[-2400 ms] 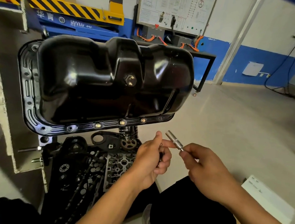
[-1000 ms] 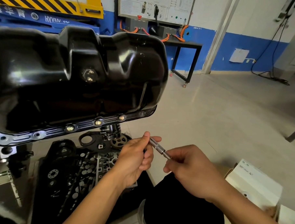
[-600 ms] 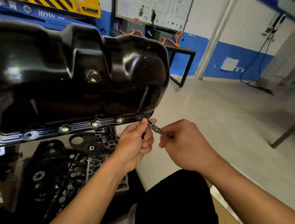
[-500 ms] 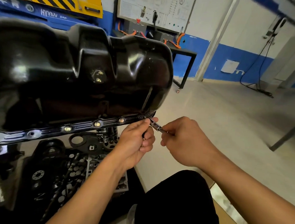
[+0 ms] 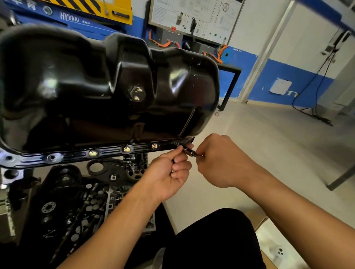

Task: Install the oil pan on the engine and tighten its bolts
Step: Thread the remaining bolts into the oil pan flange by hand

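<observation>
Head view, oil pan (image 5: 89, 94), beige floor (image 5: 273, 154), wall (image 5: 295, 33)

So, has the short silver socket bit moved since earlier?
Yes: the short silver socket bit rose to the flange corner of the glossy black oil pan; earlier it sat clear below.

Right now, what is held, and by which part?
The right hand grips the small metal driver by its rear end; the left hand pinches its front end.
</observation>
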The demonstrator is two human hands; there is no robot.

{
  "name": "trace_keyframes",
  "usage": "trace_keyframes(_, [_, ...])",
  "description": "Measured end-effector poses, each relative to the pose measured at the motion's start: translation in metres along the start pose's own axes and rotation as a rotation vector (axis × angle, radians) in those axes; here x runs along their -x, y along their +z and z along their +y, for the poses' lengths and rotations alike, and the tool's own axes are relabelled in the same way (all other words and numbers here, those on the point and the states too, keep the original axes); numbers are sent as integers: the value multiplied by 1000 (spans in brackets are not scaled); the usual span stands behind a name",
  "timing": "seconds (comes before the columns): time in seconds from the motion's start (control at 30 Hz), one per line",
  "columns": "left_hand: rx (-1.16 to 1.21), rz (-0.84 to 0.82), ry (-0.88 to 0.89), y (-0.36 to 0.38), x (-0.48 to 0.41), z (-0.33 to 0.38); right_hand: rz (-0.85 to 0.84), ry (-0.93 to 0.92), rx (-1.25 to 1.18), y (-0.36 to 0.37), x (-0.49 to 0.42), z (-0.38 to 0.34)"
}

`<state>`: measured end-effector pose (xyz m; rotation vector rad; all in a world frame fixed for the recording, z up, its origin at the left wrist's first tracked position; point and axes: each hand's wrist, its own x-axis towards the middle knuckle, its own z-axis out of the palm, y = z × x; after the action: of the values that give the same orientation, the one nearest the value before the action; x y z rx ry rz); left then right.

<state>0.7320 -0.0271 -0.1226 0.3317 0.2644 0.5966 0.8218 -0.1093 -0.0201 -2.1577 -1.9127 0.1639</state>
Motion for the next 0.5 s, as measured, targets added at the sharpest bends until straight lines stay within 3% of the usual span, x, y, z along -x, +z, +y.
trace_keyframes(0.23, [-23,-40,-15,-2,0,8,33,-28,44,0,-4,-1])
trace_keyframes(0.5, [-35,21,12,-1,-5,11,13,9,173,-5,-9,-3])
